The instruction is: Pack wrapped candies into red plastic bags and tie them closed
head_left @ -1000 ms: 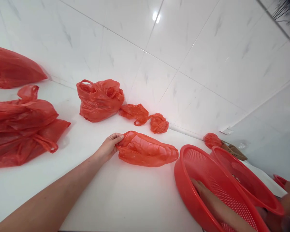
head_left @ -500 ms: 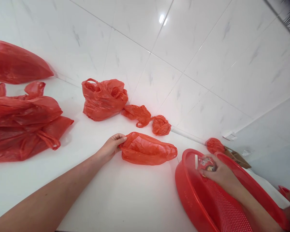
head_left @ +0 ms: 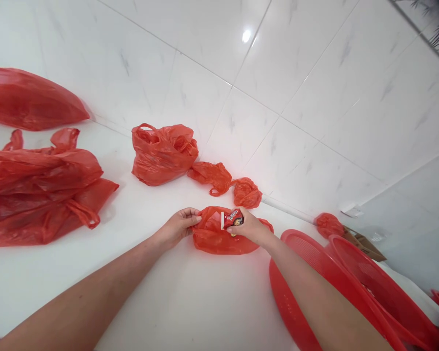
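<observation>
A thin red plastic bag (head_left: pixel 219 246) lies on the white table with its mouth spread upward. My left hand (head_left: pixel 181 226) pinches the bag's left rim between thumb and fingers. Over the bag's opening, my right hand (head_left: pixel 250 226) is closed around a small red snack packet (head_left: pixel 231 220) with a white end strip and dark printing. The packet's right part is hidden by my fingers. Under my right forearm stands a large red plastic basket (head_left: pixel 285 287) with a perforated inside.
A second red basket (head_left: pixel 378 278) stands right of the first. Along the wall sit a full red bag (head_left: pixel 164 156) and crumpled red bags (head_left: pixel 247 192). Larger red bags (head_left: pixel 40 195) lie at left. A cardboard box (head_left: pixel 364 243) is at the far right.
My right hand has moved left from the basket to above the bag, carrying the packet. My left hand keeps its pinch on the bag's rim.
</observation>
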Tool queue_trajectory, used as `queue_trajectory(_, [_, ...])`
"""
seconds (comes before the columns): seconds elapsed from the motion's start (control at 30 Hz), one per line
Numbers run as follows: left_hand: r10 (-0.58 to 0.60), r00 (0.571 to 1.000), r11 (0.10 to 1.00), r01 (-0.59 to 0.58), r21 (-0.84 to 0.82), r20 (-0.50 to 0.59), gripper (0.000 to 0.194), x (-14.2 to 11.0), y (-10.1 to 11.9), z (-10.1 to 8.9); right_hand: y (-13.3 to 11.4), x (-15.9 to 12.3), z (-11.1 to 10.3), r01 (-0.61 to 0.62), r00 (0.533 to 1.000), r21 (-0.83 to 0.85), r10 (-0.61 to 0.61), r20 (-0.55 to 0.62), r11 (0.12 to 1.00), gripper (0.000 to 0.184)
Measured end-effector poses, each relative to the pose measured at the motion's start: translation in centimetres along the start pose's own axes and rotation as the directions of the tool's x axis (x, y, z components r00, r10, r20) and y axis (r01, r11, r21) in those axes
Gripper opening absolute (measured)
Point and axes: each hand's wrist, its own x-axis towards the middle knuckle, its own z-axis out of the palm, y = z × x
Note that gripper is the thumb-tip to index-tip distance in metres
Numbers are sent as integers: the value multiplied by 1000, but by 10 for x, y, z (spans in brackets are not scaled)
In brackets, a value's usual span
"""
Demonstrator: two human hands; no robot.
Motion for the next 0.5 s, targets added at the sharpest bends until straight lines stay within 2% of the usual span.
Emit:
queue_trajectory(0.1, [-5,1000,1000,5,-5,-7,27,0,1,0,15,7,-4,21,996,-58,-26,-91,998,65])
queue_trajectory(0.23, [3,1000,1000,-4,-12,-29,29,-1,3,4,30,-2,-23,42,997,-103,-48,-58,994,48])
queue_trajectory(0.3, [3,999,1000,-4,-5,-49,31,-2,4,5,34,-15,-35,48,995,-162,-62,-82,986,42])
queue_trajectory(0.4, [6,997,1000,-5,7,-73,34,-2,4,5,40,-43,-55,-11,978,-221,-35,-204,975,33])
queue_trajectory(0.5, [21,996,1000,-21,3,-90,37,-1,3,4,54,-73,-76,-151,929,-272,42,-369,950,24])
